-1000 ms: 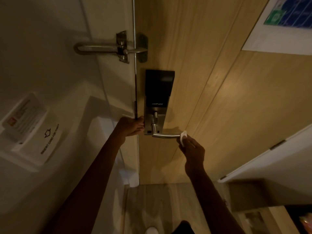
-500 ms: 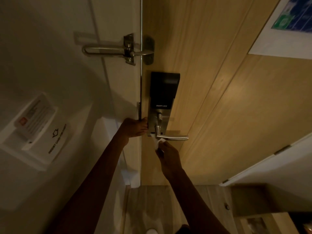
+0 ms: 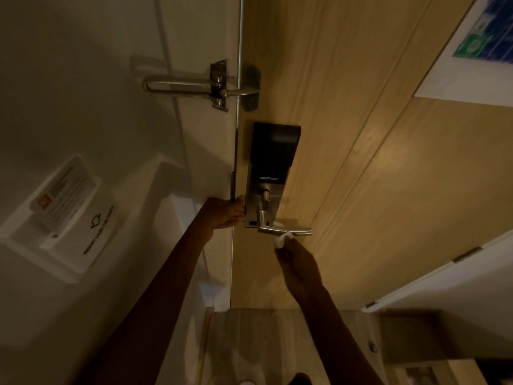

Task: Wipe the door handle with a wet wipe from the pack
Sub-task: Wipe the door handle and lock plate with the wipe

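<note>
Right hand (image 3: 298, 262) nearest, fingers closed around white wet wipe (image 3: 281, 240), pressing it against underside of metal door handle (image 3: 286, 230) mid-lever. Left hand (image 3: 224, 213) grips door edge beside lock plate (image 3: 268, 190). Swing latch (image 3: 202, 87) higher up.

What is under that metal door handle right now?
Under the door handle, the right hand presses a bunched white wet wipe up against the lever's middle. Part of the wipe pokes out above the lever. The lever's underside there is covered, so unseen.
</note>
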Demonstrator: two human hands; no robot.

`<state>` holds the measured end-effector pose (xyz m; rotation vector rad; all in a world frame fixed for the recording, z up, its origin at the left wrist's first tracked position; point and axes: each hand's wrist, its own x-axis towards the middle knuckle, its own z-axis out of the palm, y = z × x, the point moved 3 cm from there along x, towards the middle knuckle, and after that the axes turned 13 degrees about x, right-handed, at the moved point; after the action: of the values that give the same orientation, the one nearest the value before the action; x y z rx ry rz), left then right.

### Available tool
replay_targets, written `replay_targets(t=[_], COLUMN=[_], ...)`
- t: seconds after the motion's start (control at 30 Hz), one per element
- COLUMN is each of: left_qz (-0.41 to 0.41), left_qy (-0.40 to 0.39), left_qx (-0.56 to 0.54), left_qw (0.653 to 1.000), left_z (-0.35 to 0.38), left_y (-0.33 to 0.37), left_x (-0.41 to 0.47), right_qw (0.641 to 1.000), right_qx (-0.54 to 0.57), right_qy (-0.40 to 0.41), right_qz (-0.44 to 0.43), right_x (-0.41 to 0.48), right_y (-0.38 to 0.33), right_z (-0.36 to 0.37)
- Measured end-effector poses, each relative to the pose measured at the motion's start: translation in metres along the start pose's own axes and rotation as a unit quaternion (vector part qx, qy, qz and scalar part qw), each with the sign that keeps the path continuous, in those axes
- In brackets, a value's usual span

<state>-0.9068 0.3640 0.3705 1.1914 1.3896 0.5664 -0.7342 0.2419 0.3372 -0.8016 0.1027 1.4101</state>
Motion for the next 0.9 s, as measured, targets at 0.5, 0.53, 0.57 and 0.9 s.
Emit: replay_targets(t=[0.5, 0.53, 0.57, 0.9], left_qz=[0.015, 0.020, 0.025, 0.024], left_qy=[0.028, 0.025, 0.024, -0.005], left_qx=[0.031, 0.035, 0.037, 0.064], left_qw=[0.999, 0.999, 0.999, 0.998], left_z=[-0.004, -0.002, 0.000, -0.004], left_y=[-0.006, -0.004, -0.004, 0.005], left_x=[0.002, 0.003, 0.004, -0.004], right_qw=[0.579, 0.548, 0.537, 0.679], right_qx=[-0.669, -0.689, -0.696, -0.630], right_qy=[-0.106, -0.108, -0.105, 0.061], right_qz=[-0.455, -0.462, -0.464, -0.372], right_x=[-0.006, -0.007, -0.008, 0.013], right_y=[-0.074, -0.075, -0.072, -0.008], right_z=[0.003, 0.006, 0.012, 0.075])
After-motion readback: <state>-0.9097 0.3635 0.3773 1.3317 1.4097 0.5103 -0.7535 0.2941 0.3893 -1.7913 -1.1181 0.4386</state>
